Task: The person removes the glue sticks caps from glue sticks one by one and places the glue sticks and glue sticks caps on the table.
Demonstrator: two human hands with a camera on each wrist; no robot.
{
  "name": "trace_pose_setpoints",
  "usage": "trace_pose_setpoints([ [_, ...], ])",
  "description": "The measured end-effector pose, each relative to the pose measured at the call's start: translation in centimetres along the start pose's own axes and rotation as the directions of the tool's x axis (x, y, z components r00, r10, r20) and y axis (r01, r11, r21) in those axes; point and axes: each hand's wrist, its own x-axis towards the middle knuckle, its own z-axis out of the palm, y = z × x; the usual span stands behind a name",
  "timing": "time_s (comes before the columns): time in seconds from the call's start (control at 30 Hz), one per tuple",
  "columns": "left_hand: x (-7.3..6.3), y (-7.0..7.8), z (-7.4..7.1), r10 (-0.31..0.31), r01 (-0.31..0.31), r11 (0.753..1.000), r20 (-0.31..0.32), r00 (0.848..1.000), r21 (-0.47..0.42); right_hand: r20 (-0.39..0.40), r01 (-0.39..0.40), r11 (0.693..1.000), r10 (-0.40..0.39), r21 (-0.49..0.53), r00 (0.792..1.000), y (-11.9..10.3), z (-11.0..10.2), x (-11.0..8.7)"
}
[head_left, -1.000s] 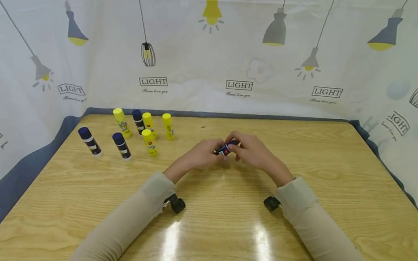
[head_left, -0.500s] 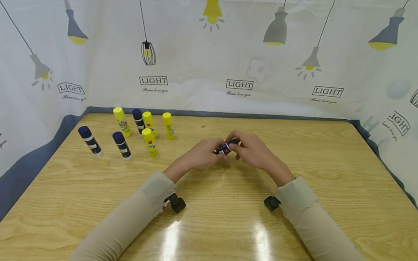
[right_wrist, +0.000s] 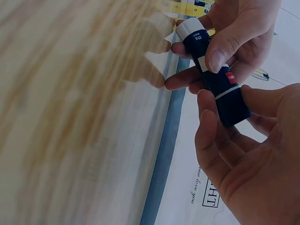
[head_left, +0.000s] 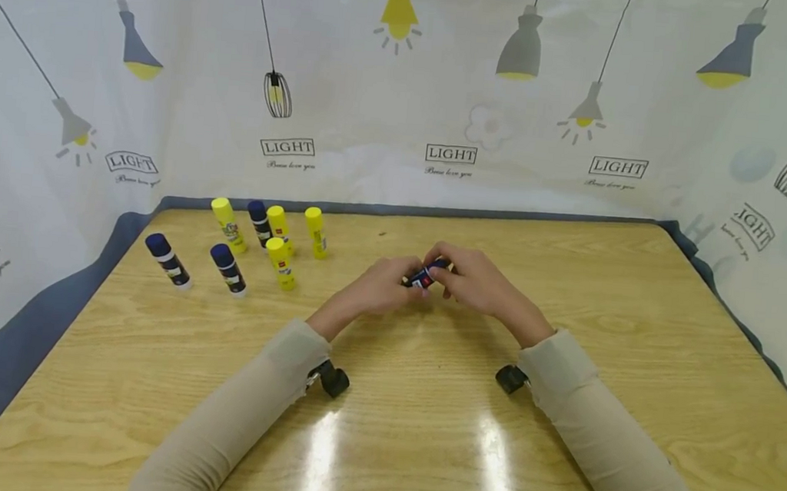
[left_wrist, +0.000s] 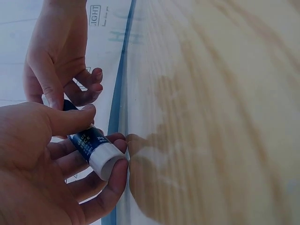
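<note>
Both hands hold one navy glue stick with a white base, tilted, over the middle of the table in the head view. My left hand grips its labelled body between thumb and fingers; in the left wrist view the white base points out past the fingertips. At the other end, my right hand pinches the navy cap between thumb and fingers. A pale ring shows where cap and body meet in the right wrist view. The cap is mostly hidden by fingers in the left wrist view.
On the left of the wooden table several glue sticks stand upright. Some are yellow, like the near one; others are navy with white bases, like the leftmost one. A printed curtain hangs behind the far edge.
The head view has tipped very slightly, so the scene sits a little higher. Both hands and the glue stick keep nearly the same pose.
</note>
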Motion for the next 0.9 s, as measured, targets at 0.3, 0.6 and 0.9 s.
trace_pose_setpoints([
  [0.3, 0.02, 0.02, -0.06, -0.01, 0.01, 1.0, 0.004, 1.0, 0.002, 0.01, -0.015, 1.0, 0.016, -0.002, 1.0, 0.21, -0.07, 0.18],
  [0.6, 0.03, -0.17, 0.02, -0.006, 0.006, 1.0, 0.014, 1.0, 0.004, 0.017, -0.025, 0.999, 0.025, 0.019, 1.0, 0.08, 0.01, 0.12],
  [0.9, -0.05, -0.13, 0.05, -0.013, 0.013, 1.0, 0.013, 1.0, -0.017, 0.024, -0.03, 0.999, 0.029, 0.025, 0.999, 0.15, 0.05, 0.06],
])
